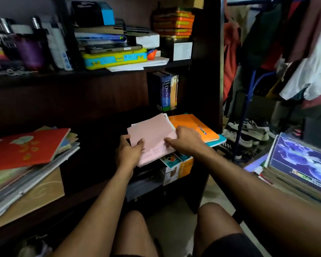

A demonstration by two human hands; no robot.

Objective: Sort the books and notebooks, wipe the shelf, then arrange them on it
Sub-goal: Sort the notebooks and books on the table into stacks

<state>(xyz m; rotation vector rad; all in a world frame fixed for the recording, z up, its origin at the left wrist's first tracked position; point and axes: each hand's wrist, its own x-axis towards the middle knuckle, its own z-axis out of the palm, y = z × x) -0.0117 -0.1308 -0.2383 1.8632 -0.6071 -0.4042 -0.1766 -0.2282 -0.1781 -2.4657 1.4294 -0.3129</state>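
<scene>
While the left hand (pixel 128 152) grips the pink booklet (pixel 152 138), the right hand (pixel 185 139) presses it with relaxed fingers. Right of it on the shelf (pixel 104 123) lies an orange notebook (pixel 195 127).

Person seen from own head camera. Both forearms bare to the elbow and beyond; no sleeve reaches into view. Left hand (pixel 128 153) and right hand (pixel 186 139) bare: no gloves, rings, watch or wristband visible. Both knees bare. Dark, apparently black shorts (pixel 228 244) cover the right thigh; the hem sits just above the knee.
</scene>
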